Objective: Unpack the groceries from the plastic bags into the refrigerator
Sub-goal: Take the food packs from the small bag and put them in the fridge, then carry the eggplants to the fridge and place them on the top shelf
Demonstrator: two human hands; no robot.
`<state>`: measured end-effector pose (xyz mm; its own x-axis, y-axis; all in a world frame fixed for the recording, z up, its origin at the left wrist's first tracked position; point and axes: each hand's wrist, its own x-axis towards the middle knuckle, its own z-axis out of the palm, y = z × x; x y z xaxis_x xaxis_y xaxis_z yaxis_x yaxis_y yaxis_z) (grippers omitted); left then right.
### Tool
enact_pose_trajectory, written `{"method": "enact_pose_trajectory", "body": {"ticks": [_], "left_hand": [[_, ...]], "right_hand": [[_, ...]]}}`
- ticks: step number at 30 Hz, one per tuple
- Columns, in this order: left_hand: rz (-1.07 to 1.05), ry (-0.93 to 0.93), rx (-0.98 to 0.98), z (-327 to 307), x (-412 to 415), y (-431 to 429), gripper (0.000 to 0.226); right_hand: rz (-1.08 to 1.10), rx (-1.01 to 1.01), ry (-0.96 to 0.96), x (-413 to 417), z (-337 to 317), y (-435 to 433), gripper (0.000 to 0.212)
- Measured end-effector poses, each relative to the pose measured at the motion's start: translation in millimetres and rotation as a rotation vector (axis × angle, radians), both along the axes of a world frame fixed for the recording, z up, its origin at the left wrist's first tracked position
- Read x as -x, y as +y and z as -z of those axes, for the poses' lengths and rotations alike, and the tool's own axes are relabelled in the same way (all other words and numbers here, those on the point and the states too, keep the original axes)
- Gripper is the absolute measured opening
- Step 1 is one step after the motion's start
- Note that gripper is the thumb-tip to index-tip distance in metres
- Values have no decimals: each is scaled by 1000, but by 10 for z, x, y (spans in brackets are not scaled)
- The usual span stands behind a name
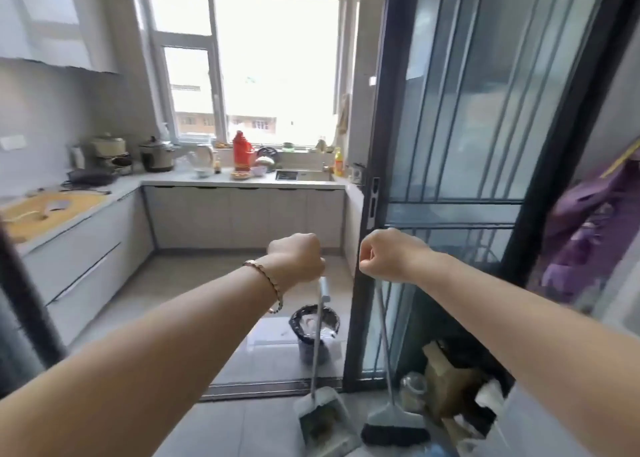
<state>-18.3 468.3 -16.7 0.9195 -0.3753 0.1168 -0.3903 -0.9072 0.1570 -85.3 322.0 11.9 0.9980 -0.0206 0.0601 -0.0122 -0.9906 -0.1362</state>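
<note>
- The left hand (298, 259) is curled tight round the top of the dustpan (322, 418) handle. The handle hangs straight down from the fingers to the pan on the floor. There is some dirt in the pan.
- Past those fingers and lower down stands a bin (313, 321) with a dark bag in it. Something pale lies inside; I cannot tell what.
- The right hand (388, 256) is curled tight round the top of the broom (394, 429) stick. The stick runs down from the fingers to the brush on the floor.
- Below and to the right of those fingers, by the glass door (450, 145), sits a brown box (446, 380) with white stuff. It is too blurry to name.
- No shopping bags and no fridge can be seen, so neither hand is nearer to a bag. Both hands are full, so I think the broom and dustpan must be put down first.
</note>
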Motion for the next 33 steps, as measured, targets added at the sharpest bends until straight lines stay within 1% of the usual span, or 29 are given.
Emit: {"method": "enact_pose_trajectory", "body": {"ticks": [4,7,11,14,16,17,20,21,24,27,30,33], "left_hand": [[-238,61,-21,233,162,1572,22],[-417,116,-42,374,485,2828,22],[-624,179,-40,591,1080,4311,25],[-812,242,-2,756,1645,5285,24],[-953,278,27,873,2019,5871,30],[-1018,291,48,928,2206,6143,32],[-1179,265,81,1050,2683,6834,28],[-1232,260,91,1091,2837,7054,27],[-1372,257,126,1201,3221,7632,25],[-1493,271,131,1300,3487,8239,27],[-1601,262,171,1405,3677,8846,28],[-1686,236,206,1483,3863,9384,26]], "right_hand": [[-213,-5,33,-252,344,1392,15],[-376,3,55,-285,541,2590,20],[-584,14,88,-115,793,4174,25],[-787,32,115,131,959,5375,29],[-932,63,173,358,1067,6136,30],[-995,72,195,477,1132,6510,31],[-1162,76,187,822,1309,7451,39],[-1226,92,194,936,1370,7747,37],[-1363,119,217,1222,1475,8466,21],[-1447,117,212,1419,1560,9142,13],[-1556,179,191,1540,1648,9819,23],[-1631,221,178,1610,1701,10472,26]]}}
